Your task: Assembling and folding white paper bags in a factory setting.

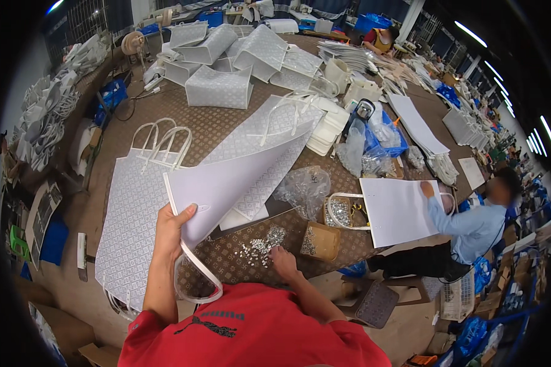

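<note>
My left hand [171, 227] grips the edge of a pale grey bag panel [226, 183], thumb on top. The panel curls over, its plain lilac-white inside showing, with a small slot near my thumb. A white strap handle [201, 269] loops down from it by my forearm. My right hand [283, 262] is at a loose pile of small silvery metal pieces [258, 246] on the table, fingers drawn together; what they hold, if anything, is too small to make out. Left of the held panel lie more patterned panels [134, 214] with handles.
Small boxes of metal bits [320, 242] and a clear plastic bag [306, 186] stand near my right hand. At the right, a person in light blue [471, 214] touches a white panel [398, 208]. Folded bags [220, 85] are heaped at the back.
</note>
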A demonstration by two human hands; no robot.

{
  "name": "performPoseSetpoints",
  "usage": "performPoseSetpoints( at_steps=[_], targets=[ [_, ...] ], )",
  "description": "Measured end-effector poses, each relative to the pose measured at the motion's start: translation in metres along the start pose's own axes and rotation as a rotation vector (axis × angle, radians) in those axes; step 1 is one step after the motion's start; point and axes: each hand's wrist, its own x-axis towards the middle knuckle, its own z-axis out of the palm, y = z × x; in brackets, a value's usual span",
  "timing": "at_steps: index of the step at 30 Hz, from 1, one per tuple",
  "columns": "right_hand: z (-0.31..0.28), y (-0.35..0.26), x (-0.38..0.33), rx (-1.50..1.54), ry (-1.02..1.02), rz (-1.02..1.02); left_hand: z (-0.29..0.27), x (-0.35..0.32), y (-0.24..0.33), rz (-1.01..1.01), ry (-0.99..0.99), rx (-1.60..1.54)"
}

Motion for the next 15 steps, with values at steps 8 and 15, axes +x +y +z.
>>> performPoseSetpoints(
  at_steps=[8,15],
  targets=[
    [-0.015,-0.001,-0.008,0.322,0.043,0.127,0.002,0.003,0.004,-0.067,-0.154,0.103],
    [0.007,0.027,-0.011,0.078,0.200,0.065,0.020,0.016,0.000,0.004,-0.098,0.211]
  ],
)
